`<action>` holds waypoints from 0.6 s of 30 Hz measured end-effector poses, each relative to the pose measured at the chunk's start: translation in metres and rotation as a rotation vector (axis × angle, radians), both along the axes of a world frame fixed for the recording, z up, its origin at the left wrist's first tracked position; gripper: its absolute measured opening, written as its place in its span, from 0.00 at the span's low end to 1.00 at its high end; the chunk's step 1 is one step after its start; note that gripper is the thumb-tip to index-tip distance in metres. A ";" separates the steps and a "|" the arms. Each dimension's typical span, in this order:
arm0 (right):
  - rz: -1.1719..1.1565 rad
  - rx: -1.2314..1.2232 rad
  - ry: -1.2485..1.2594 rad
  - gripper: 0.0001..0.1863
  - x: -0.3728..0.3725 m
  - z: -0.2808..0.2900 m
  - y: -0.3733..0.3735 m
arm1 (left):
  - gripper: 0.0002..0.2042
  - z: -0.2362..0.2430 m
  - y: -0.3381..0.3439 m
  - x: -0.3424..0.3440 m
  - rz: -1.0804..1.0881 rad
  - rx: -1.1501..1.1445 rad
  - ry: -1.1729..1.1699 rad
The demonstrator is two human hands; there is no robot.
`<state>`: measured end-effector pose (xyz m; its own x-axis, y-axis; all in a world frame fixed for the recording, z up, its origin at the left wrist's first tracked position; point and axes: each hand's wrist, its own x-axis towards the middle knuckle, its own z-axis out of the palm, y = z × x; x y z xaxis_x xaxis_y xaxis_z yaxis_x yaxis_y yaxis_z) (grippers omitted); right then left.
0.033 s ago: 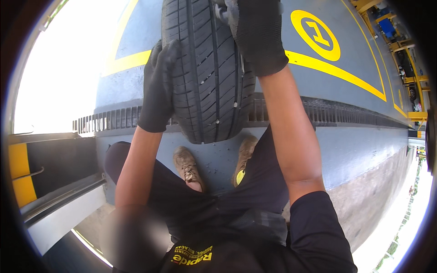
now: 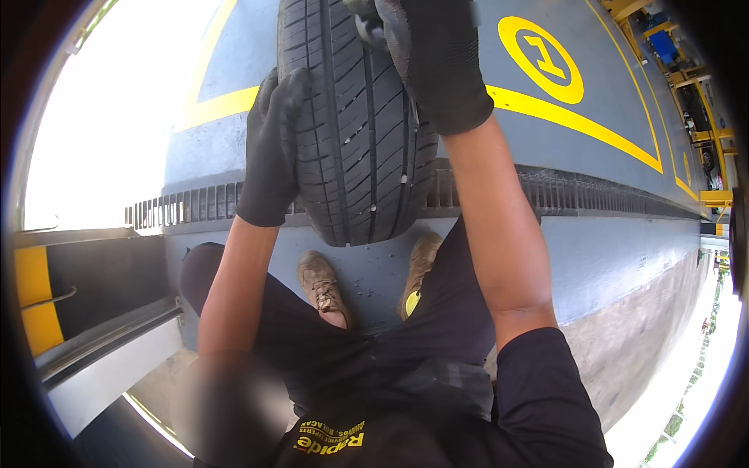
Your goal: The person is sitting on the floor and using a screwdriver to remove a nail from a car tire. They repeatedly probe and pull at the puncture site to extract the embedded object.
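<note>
A black tire [image 2: 359, 148] stands upright before me, its grooved tread facing me and its top cut off by the upper edge. Small pale bits, like stones, sit in the tread grooves. My left hand [image 2: 273, 148], in a dark glove, grips the tire's left side. Also gloved, my right hand [image 2: 433, 62] is at the upper right of the tread. Its grey fingertips are curled together over the tread; whether they pinch anything is hidden.
My brown shoes [image 2: 320, 282] flank the tire's near end on the grey floor [image 2: 608, 242]. Behind the tire runs a dark drain grate [image 2: 577, 193]. Yellow lines and a circled marking [image 2: 541, 61] are painted beyond it. A black-and-yellow barrier [image 2: 101, 285] stands at left.
My right hand has shifted slightly left and toward me over the tread. The left hand and the tire look unmoved.
</note>
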<state>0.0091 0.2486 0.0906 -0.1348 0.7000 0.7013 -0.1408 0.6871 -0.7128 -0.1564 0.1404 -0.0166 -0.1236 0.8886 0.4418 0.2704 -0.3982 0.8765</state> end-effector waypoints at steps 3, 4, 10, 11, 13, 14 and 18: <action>-0.208 0.564 -0.175 0.16 -0.013 -0.010 0.015 | 0.25 -0.003 0.003 0.002 -0.027 0.059 -0.002; -0.205 0.596 -0.187 0.16 -0.014 -0.006 0.010 | 0.24 -0.001 0.003 0.000 -0.019 0.075 0.065; 0.000 -0.356 0.427 0.18 0.008 -0.008 -0.012 | 0.23 0.015 -0.002 -0.001 -0.028 -0.235 -0.321; -0.013 -0.406 0.520 0.18 0.014 -0.015 -0.010 | 0.25 0.010 0.000 -0.005 -0.003 -0.147 -0.202; -0.041 -0.504 0.716 0.18 0.023 -0.030 -0.006 | 0.27 -0.005 0.008 -0.015 0.099 0.102 0.142; -0.038 -0.560 0.708 0.18 0.024 -0.039 -0.001 | 0.29 -0.013 0.010 -0.021 0.163 0.261 0.370; -0.027 -0.638 0.552 0.19 0.021 -0.050 -0.007 | 0.26 0.001 0.005 -0.018 -0.012 -0.096 -0.280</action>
<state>0.0298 0.2416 0.0402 0.1334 0.9824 0.1307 -0.5721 0.1841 -0.7993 -0.1747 0.1455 -0.0158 -0.2178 0.9267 0.3061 0.0087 -0.3118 0.9501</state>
